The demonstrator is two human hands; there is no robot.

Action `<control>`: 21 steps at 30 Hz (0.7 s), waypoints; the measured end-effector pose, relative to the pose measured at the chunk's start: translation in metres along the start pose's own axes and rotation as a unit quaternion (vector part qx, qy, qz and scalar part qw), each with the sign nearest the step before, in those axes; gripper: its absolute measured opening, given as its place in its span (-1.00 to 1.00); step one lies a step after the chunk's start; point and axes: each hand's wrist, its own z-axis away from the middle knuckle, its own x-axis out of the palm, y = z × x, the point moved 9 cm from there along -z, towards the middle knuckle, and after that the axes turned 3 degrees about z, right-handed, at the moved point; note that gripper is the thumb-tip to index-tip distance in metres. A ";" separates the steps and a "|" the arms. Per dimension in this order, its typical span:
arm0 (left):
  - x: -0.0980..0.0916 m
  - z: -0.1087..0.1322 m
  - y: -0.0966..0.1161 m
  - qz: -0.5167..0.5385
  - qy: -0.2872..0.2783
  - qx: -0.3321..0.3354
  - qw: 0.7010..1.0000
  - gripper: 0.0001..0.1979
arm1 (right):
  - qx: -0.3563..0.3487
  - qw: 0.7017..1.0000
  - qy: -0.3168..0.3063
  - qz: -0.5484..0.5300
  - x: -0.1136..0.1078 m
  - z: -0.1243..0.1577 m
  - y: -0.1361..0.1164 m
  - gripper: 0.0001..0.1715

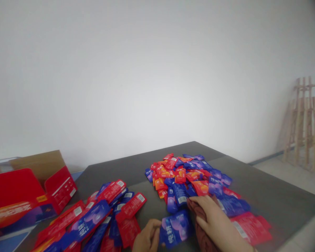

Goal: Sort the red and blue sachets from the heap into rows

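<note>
My left hand [147,236] is closed in a pinch at the left edge of a blue packet [176,229] with pale purple round shapes and white lettering. My right hand [216,220] is curled over a brown, wrinkled, soft-looking thing [202,232] just right of that packet; its kind I cannot make out. Ahead of both hands spreads a pile of red and blue packets [180,175], some showing orange fruit. Beside my right hand lie red packets [252,227] and a blue packet [235,205].
Long red and blue packets [94,213] are heaped on the left of the dark table [123,168]. A red printed box [15,182] stands open at the far left, with brown cardboard [42,164] behind. Wooden frames [307,119] lean against the white wall at right.
</note>
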 end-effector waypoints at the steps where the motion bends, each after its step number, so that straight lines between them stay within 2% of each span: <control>1: -0.002 -0.001 -0.007 0.042 0.005 -0.050 0.998 -0.72 | -0.016 1.000 0.015 -0.006 -0.002 0.001 -0.010 -0.41; 2: -0.002 -0.001 -0.013 0.057 0.007 -0.085 0.995 -0.73 | -0.036 0.999 0.021 -0.013 0.000 0.002 -0.022 -0.39; 4: -0.001 -0.003 -0.015 0.011 0.001 -0.100 0.995 -0.78 | -0.079 0.997 0.001 -0.025 0.018 0.004 -0.046 -0.36; 7: 0.002 -0.004 -0.008 -0.088 -0.018 -0.046 0.995 -0.77 | -0.132 0.987 -0.093 -0.013 0.070 0.004 -0.073 -0.42; 9: 0.004 -0.003 -0.006 -0.118 -0.032 -0.021 0.992 -0.74 | -0.145 0.976 -0.164 0.019 0.101 0.006 -0.077 -0.61; 10: 0.005 -0.002 -0.005 -0.130 -0.038 -0.016 0.991 -0.73 | -0.149 0.973 -0.177 0.025 0.108 0.006 -0.075 -0.64; 13: 0.007 -0.001 -0.004 -0.169 -0.034 -0.014 0.985 -0.73 | -0.125 0.979 -0.157 0.035 0.101 0.005 -0.056 -0.60; 17: 0.012 -0.003 -0.002 -0.214 -0.023 -0.019 0.976 -0.76 | -0.036 0.989 -0.107 0.098 0.080 0.005 -0.024 -0.62; 19: 0.015 -0.005 0.000 -0.213 -0.025 -0.011 0.977 -0.75 | -0.023 0.989 -0.102 0.109 0.081 0.004 -0.027 -0.65; 21: 0.015 -0.006 0.001 -0.197 -0.023 -0.007 0.980 -0.71 | -0.047 0.987 -0.116 0.102 0.092 0.003 -0.045 -0.69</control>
